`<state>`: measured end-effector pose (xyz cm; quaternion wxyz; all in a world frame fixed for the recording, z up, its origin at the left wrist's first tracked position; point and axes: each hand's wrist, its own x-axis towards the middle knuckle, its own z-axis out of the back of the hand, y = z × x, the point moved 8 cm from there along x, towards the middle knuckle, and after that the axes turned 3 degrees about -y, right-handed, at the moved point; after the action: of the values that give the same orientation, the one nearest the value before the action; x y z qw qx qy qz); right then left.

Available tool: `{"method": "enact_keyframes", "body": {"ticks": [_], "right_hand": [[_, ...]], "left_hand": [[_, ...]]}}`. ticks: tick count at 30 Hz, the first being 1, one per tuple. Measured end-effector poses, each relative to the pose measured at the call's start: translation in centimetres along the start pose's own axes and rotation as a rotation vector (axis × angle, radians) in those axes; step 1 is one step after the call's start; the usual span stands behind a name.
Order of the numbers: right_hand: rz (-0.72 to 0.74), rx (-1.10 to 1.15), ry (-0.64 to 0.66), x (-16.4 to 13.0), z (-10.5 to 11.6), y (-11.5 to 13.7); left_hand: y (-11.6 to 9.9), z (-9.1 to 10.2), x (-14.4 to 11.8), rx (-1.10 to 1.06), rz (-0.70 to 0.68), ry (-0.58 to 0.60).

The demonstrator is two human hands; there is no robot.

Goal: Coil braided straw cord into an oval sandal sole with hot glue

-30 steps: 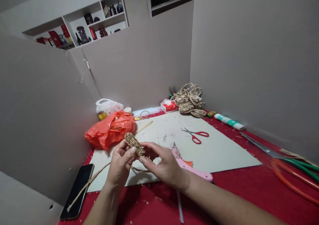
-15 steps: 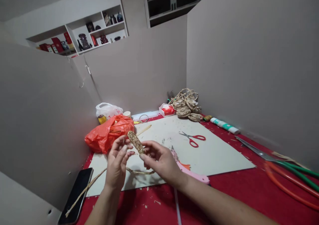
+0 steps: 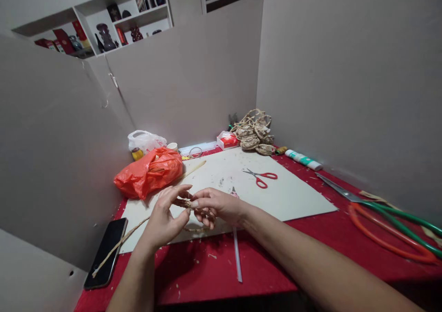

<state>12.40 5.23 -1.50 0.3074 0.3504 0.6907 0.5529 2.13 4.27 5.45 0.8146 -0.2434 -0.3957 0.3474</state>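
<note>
Both hands meet over the near edge of the white board [image 3: 293, 197]. Between them is a small woven straw piece [image 3: 182, 203], now seen nearly edge-on and partly covered by fingers. My right hand [image 3: 219, 206] pinches its right end between thumb and fingers. My left hand [image 3: 167, 217] curves around its left side, fingers over the top and thumb below. A straw cord [image 3: 120, 243] runs left from under my left hand and lies across a black phone [image 3: 106, 254]. Another stretch of cord [image 3: 196, 230] loops below my hands.
Red-handled scissors [image 3: 260, 177] lie on the board. A pink tool's tip [image 3: 234, 192] shows behind my right arm, near a clear stick [image 3: 237, 256]. An orange bag [image 3: 152, 171], coiled straw pieces [image 3: 253, 134] and large shears [image 3: 362, 203] surround the board on red cloth [image 3: 262, 266].
The woven piece has tipped from upright to nearly flat. My left hand has closed in around it, and my right hand has turned over. The view has shifted downward.
</note>
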Motion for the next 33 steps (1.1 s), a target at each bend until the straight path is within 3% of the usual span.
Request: {"method": "enact_keyframes", "body": {"ticks": [10, 19, 25, 33], "right_hand": [[-0.027, -0.076, 0.0, -0.1, 0.1, -0.4], [0.109, -0.129, -0.177, -0.3, 1.2, 1.1], [0.262, -0.095, -0.314, -0.7, 1.2, 2.0], [0.306, -0.193, -0.246, -0.4, -0.3, 1.6]], "left_hand": [[0.3, -1.3, 0.0, -0.128, 0.103, 0.136], [2.5, -0.7, 0.3, -0.403, 0.248, -0.076], [3.0, 0.4, 0.3, -0.452, 0.288, -0.243], [3.4, 0.4, 0.0, -0.595, 0.283, -0.339]]}}
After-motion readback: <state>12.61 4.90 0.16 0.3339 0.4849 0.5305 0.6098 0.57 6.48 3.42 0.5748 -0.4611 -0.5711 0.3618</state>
